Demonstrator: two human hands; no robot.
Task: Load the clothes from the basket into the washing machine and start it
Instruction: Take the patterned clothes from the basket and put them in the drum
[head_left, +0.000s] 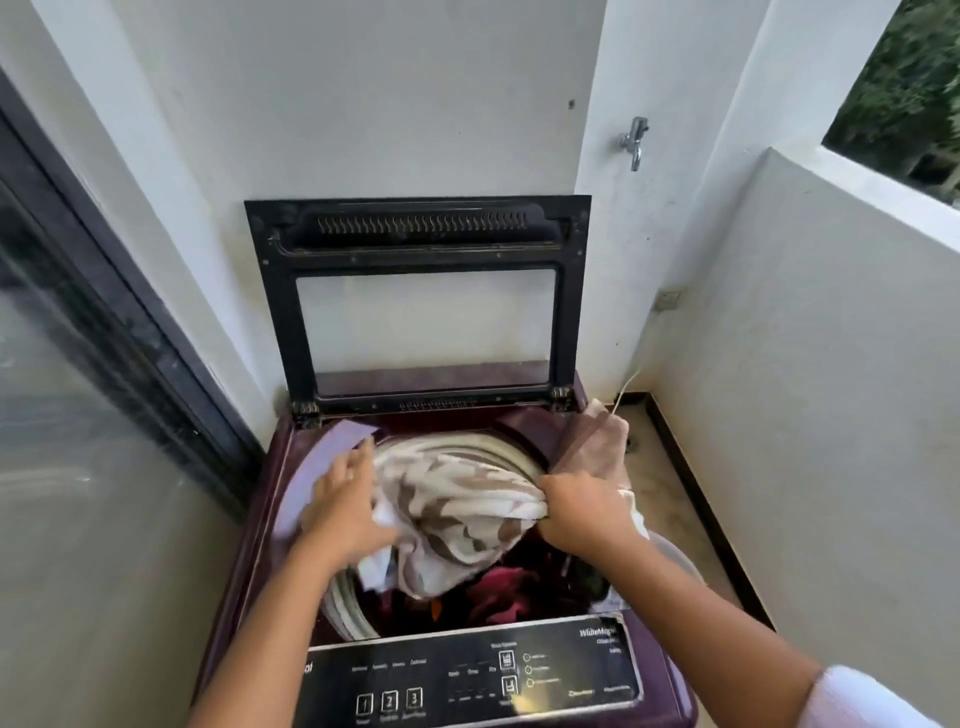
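Note:
A maroon top-loading washing machine (244, 545) stands in front of me with its black-framed lid (415, 239) raised against the wall. A white and brown patterned cloth (462, 499) hangs over the drum opening. My left hand (343, 504) presses on the cloth's left side, fingers spread on it. My right hand (576, 512) is closed on a bunched part at its right. Red and dark clothes (498, 587) lie lower in the drum. A pinkish-brown cloth (597, 441) drapes over the machine's right rear corner. The black control panel (467, 680) runs along the front edge.
A pale round rim, perhaps the basket (670, 556), shows behind my right forearm. A tap (635, 140) juts from the wall at upper right. A dark-framed glass door (93, 332) stands on the left. A low white wall (831, 312) closes the right side.

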